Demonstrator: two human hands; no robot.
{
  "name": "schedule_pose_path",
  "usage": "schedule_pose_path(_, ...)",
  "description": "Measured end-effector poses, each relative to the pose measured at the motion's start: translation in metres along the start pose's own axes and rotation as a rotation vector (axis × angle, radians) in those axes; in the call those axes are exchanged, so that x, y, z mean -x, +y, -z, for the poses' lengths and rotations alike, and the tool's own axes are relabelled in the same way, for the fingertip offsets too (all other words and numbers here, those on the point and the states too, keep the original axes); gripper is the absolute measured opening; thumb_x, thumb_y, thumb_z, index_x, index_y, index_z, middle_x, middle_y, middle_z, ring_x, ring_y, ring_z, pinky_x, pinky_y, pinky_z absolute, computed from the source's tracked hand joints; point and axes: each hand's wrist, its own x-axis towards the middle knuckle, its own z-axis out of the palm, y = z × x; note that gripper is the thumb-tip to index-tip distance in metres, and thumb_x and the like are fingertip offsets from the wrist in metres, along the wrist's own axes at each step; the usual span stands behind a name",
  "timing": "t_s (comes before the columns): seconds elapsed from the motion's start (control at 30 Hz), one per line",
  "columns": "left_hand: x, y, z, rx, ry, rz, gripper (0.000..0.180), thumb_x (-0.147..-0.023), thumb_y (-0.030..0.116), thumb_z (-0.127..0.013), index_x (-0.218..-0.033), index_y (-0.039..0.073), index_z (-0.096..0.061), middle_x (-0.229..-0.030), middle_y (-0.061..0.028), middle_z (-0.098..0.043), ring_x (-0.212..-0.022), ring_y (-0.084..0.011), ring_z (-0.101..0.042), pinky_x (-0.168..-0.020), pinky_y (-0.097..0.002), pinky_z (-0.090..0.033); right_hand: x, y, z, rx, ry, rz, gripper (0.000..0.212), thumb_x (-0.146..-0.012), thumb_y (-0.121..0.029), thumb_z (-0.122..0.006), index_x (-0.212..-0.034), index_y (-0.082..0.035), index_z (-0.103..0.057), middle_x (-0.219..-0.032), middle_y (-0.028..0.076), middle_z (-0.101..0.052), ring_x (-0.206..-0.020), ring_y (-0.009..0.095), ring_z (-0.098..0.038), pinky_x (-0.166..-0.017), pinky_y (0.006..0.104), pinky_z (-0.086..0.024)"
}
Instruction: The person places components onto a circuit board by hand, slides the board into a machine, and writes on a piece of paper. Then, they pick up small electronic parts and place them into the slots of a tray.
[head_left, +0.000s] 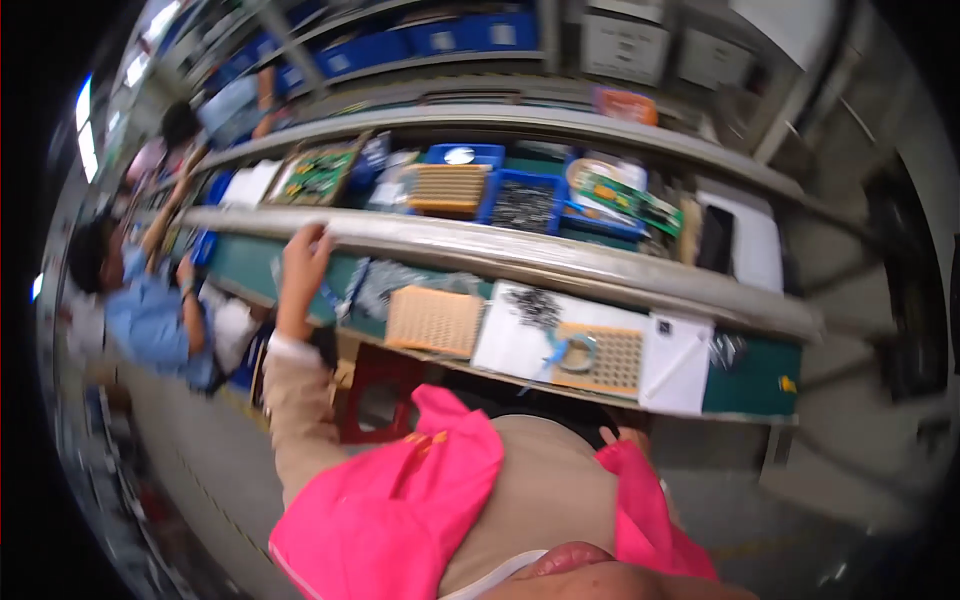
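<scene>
My left hand (303, 268) is raised at the near edge of the silver rail, over the left part of the green bench. Its fingers look bent and drawn together, blurred by motion; whether anything is in them is hidden. Clear plastic bags (405, 285) and a tan board full of holes (434, 320) lie to its right. My right hand (612, 436) is low, by my body at the bench's front edge, mostly hidden by a pink garment. Near it are a second tan holed tray (615, 362), a roll of tape (577, 353) and a white sheet (508, 345) with small dark parts (536, 306).
Beyond the rail (470, 238) are a blue bin of dark parts (524, 200), green circuit boards (625, 203) and stacked tan trays (447, 188). A co-worker in blue (160, 310) sits at left. A red stool (378, 395) stands under the bench.
</scene>
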Motion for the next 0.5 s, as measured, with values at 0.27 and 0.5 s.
schedule_pose_path(0.27, -0.047, -0.076, -0.048, -0.278, 0.024, -0.079, 0.037, -0.086, 0.022, -0.06, -0.114, -0.002, -0.059, -0.118, -0.0223, -0.058, -0.11, -0.0396, -0.054, -0.095, -0.0443, -0.043, 0.004, 0.152, -0.053, 0.353, -0.144, 0.009, 0.046, -0.083, -0.04, -0.064, -0.119, -0.011, -0.061, -0.08, 0.022, -0.058, -0.067, 0.041, -0.055, -0.061, 0.0519, -0.044)
schedule_pose_path(0.5, -0.072, -0.095, -0.07, -0.239, -0.094, -0.164, 0.036, -0.086, 0.02, -0.059, -0.114, -0.002, -0.059, -0.12, -0.0222, -0.057, -0.112, -0.0392, -0.052, -0.096, -0.0449, -0.042, 0.011, 0.038, -0.018, 0.33, 0.359, 0.163, 0.031, -0.082, -0.031, -0.061, -0.099, -0.005, -0.068, -0.077, 0.022, -0.062, -0.067, 0.037, -0.061, -0.064, 0.0471, -0.049)
